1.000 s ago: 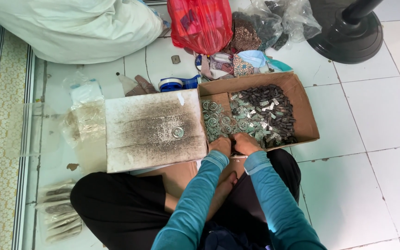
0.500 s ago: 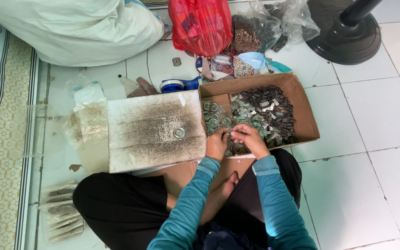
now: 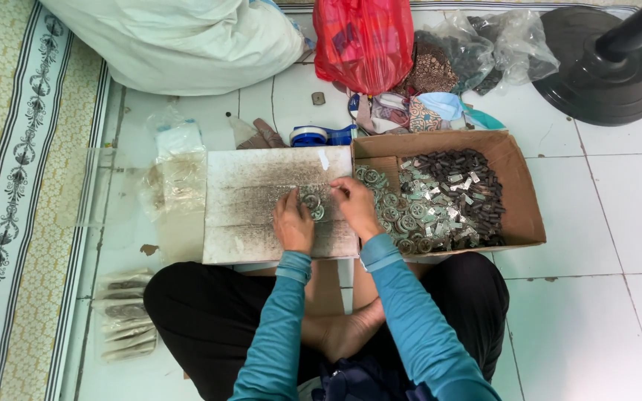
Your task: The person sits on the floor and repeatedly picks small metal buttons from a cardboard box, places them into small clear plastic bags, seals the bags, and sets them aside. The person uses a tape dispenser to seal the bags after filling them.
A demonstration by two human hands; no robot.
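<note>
Hands met at frame centre on the grey work board (image 3: pixel 261 215), left hand (image 3: pixel 293 223) and right hand (image 3: pixel 354 208) with fingers pinched on a few round metal parts (image 3: pixel 312 206), most parts remaining in the cardboard box (image 3: pixel 518 193) at right, bagged bundles (image 3: pixel 124 315) lower left.

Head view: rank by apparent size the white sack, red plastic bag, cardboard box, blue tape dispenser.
1. white sack, partly cut off by the frame's top edge
2. cardboard box
3. red plastic bag, also cut off at the top, so its rank against the box is unsure
4. blue tape dispenser, clearly smallest
</note>
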